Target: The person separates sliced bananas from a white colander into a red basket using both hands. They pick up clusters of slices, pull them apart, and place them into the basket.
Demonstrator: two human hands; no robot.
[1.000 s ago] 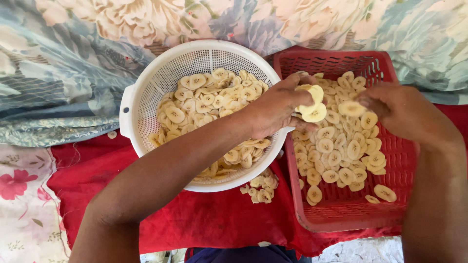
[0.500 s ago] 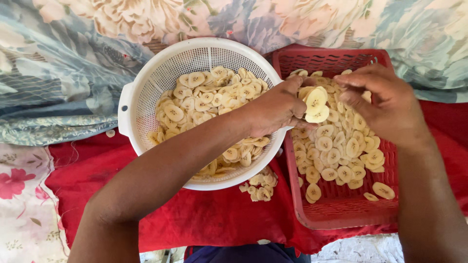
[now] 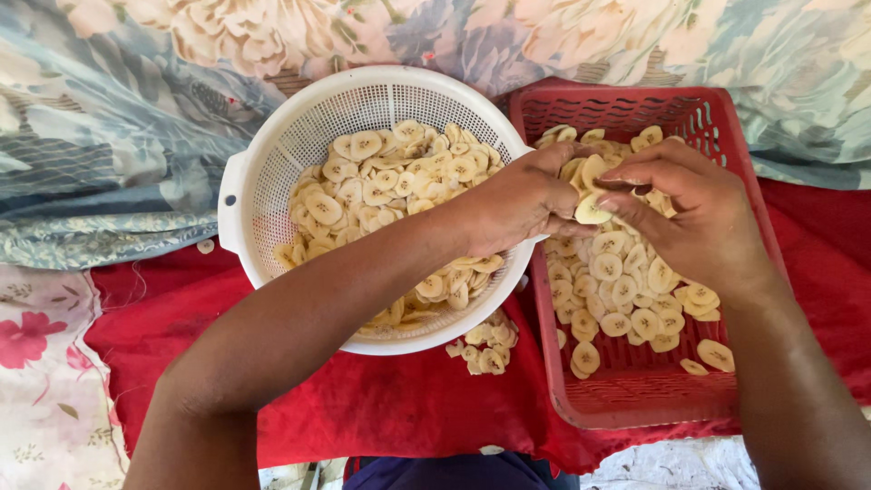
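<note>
Closing in over the red crate (image 3: 635, 399), the right hand (image 3: 699, 218) now sits at the slices the left hand (image 3: 517, 204) holds; half a second ago it was a bit further off at 3 o'clock, and a second ago it was well out over the crate's right side. Judgement: both hands are now working one small clump of banana slices (image 3: 592, 195), likely pulling stuck pieces apart.

Near edge: red cloth (image 3: 363, 408) under everything, a small spilled pile of chips (image 3: 485, 345) on it at 6 o'clock of the white colander (image 3: 272, 154), touching its rim.

Left hand: fingers curled shut, pinching the slices with thumb and fingertips, wrist lying across the colander's rim at 3 o'clock. Right hand: half-curled, fingertips (image 3: 626, 195) touching the same slices from 3 o'clock; palm faces down, so how tightly it grips, I cannot tell.

Held slices hang above the crate's upper left part, just past the colander rim. The crate carries a loose layer of chips (image 3: 626, 290), and the colander holds a bigger heap (image 3: 390, 181), which matches the earlier frames.

Far edge, 12 o'clock: floral fabric (image 3: 272, 36), unchanged.
</note>
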